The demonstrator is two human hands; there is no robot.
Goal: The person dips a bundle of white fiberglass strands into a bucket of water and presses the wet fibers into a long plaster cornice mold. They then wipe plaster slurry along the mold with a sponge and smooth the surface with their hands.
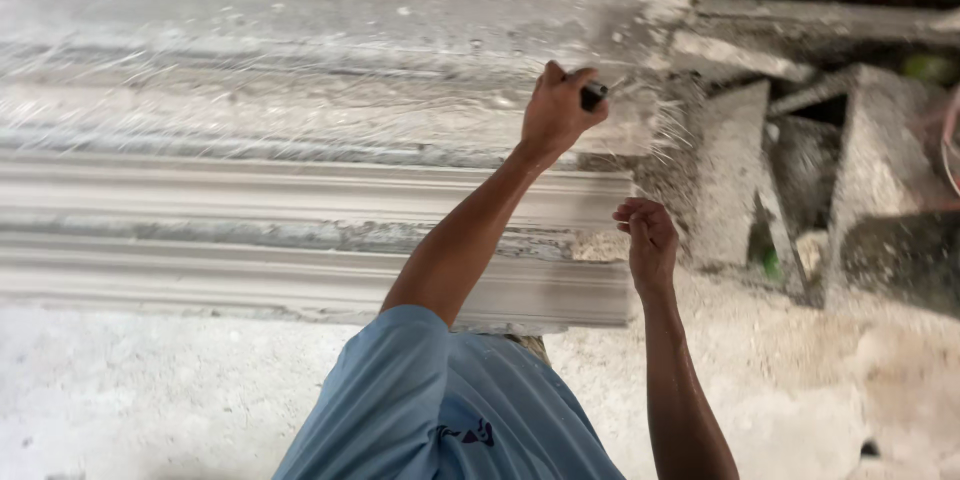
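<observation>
One dark tool [594, 94] sits gripped in left hand [557, 110].

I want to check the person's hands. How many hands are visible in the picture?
2. The left hand grips a dark tool handle against the top plaster moulding. The right hand is lower, at the end of the stacked mouldings.

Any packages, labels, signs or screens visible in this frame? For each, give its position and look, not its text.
No packages, signs or screens show.
Shirt emblem: small dark mark on the blue shirt, bottom centre; too small to make out.
Otherwise only white plaster mouldings, with the left hand gripping a dark-handled tool against them.
</observation>
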